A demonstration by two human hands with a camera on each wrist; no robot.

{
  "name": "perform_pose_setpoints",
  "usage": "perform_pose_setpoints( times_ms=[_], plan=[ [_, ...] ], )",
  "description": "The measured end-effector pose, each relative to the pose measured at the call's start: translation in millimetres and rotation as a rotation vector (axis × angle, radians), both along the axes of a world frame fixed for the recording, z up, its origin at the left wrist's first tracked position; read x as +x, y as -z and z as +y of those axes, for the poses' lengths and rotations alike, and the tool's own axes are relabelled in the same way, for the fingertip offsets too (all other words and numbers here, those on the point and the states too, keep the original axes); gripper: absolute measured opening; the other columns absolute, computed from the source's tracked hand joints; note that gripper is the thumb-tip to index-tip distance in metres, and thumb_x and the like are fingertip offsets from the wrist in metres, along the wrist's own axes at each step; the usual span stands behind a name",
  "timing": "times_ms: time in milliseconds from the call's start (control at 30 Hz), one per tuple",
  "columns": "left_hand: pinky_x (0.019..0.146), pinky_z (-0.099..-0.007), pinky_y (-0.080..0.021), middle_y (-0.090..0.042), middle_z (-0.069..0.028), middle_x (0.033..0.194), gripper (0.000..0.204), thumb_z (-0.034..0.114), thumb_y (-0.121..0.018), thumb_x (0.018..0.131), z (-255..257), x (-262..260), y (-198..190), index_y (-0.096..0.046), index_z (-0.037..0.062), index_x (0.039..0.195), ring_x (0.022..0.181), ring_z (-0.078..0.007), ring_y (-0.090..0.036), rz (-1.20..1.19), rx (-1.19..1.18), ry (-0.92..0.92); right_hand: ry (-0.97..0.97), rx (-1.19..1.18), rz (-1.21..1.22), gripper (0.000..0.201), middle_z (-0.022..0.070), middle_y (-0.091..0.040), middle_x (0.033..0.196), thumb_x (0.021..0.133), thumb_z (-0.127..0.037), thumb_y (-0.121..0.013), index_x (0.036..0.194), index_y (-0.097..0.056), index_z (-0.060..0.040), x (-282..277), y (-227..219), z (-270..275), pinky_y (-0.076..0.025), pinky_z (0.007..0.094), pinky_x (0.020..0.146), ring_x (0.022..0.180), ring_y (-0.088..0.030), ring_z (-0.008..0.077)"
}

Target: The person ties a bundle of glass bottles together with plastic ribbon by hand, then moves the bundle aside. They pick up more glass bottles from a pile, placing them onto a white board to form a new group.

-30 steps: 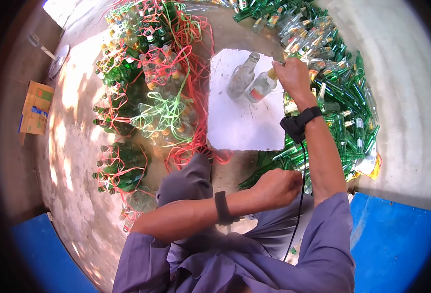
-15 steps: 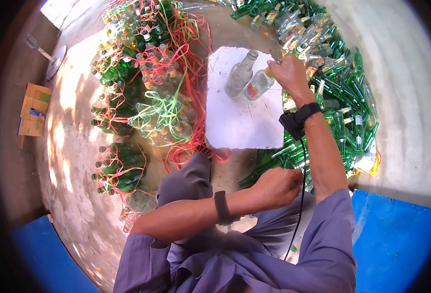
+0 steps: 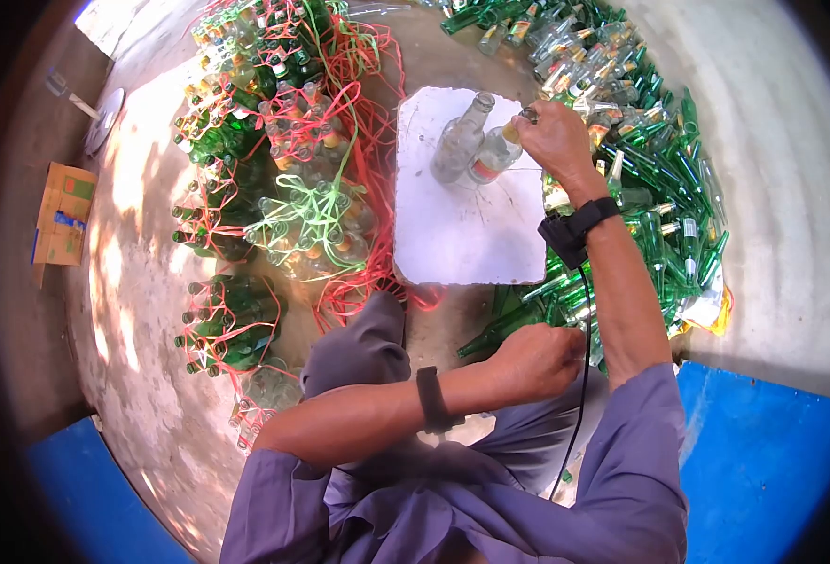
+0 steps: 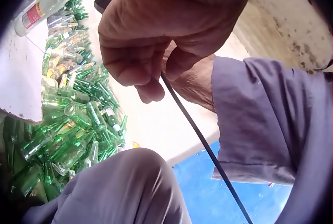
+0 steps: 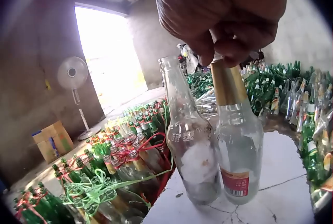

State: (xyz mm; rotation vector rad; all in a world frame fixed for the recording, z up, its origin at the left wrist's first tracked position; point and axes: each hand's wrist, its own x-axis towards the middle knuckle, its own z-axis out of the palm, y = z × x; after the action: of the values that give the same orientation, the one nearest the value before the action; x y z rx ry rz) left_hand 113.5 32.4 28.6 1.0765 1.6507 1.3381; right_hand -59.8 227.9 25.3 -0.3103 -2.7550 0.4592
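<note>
My right hand (image 3: 559, 143) pinches the top of a clear glass bottle (image 5: 240, 143) with gold neck foil and a red label. That bottle stands at the upper part of a white board (image 3: 471, 235). Close beside it on the left is a second clear bottle (image 5: 190, 135), open at the mouth and without a red label. My left hand (image 3: 539, 362) hangs over my lap, its fingers loosely curled and holding nothing visible. A black cable (image 4: 195, 130) from the right wrist passes right by its fingertips in the left wrist view.
A big heap of loose green and clear bottles (image 3: 655, 169) lies to the right of the board. Bundled upright bottles (image 3: 232, 320) tied with red and green strips stand on the left. Tangled red strips (image 3: 368, 169) run along the board's left side. A fan (image 5: 73, 73) stands by the wall.
The foil-necked bottle has shifted slightly left, narrowing the gap to the other bottle, with my right hand still at its top. The left hand has stayed nearly still.
</note>
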Motion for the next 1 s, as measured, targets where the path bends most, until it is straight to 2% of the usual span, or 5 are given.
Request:
perform_pose_setpoints(
  times_ms=[367, 500, 600, 733, 1000],
  plan=[
    [0.069, -0.0533, -0.052, -0.067, -0.0226, 0.078, 0.014, 0.016, -0.061, 0.080, 2, 8, 7, -0.066, 0.0037, 0.086, 0.076, -0.0443, -0.065, 0.038, 0.025, 0.017, 0.075, -0.323, -0.039, 0.045, 0.0262, -0.069, 0.089, 0.079, -0.036, -0.071, 0.103, -0.072, 0.0018, 14, 10, 23, -0.053, 0.0446, 0.080, 0.087, -0.068, 0.0413],
    [0.069, -0.0465, -0.054, -0.070, -0.0176, 0.082, 0.015, 0.017, -0.064, 0.084, 2, 5, 7, -0.065, 0.0030, 0.090, 0.079, -0.0387, -0.068, 0.061, -0.018, 0.046, 0.070, -0.134, 0.090, 0.045, 0.0260, -0.070, 0.088, 0.079, -0.037, -0.070, 0.104, -0.072, 0.0012, 31, 11, 31, -0.053, 0.0444, 0.082, 0.089, -0.068, 0.0400],
    [0.067, -0.0464, -0.053, -0.069, -0.0171, 0.079, 0.014, 0.017, -0.064, 0.084, 5, 5, 7, -0.065, 0.0036, 0.089, 0.077, -0.0385, -0.068, 0.074, -0.009, 0.039, 0.072, -0.128, -0.050, 0.044, 0.0265, -0.069, 0.090, 0.080, -0.038, -0.069, 0.102, -0.073, 0.0005, 54, 3, 49, -0.052, 0.0439, 0.084, 0.090, -0.067, 0.0400],
    [0.066, -0.0476, -0.052, -0.068, -0.0175, 0.077, 0.014, 0.017, -0.063, 0.084, 5, 7, 5, -0.065, 0.0047, 0.089, 0.076, -0.0395, -0.067, 0.107, -0.021, 0.049, 0.120, -0.153, -0.298, 0.041, 0.0257, -0.069, 0.092, 0.084, -0.036, -0.067, 0.100, -0.072, 0.0016, 124, -37, 46, -0.052, 0.0440, 0.082, 0.088, -0.067, 0.0404],
    [0.066, -0.0489, -0.051, -0.066, -0.0175, 0.076, 0.013, 0.020, -0.063, 0.084, 5, 20, 16, -0.065, 0.0069, 0.086, 0.075, -0.0401, -0.065, 0.204, -0.015, 0.098, 0.522, -0.260, -0.369, 0.037, 0.0184, -0.068, 0.074, 0.087, -0.030, -0.068, 0.104, -0.071, 0.0028, 349, 4, 78, -0.052, 0.0332, 0.063, 0.061, -0.065, 0.0251]
  ],
)
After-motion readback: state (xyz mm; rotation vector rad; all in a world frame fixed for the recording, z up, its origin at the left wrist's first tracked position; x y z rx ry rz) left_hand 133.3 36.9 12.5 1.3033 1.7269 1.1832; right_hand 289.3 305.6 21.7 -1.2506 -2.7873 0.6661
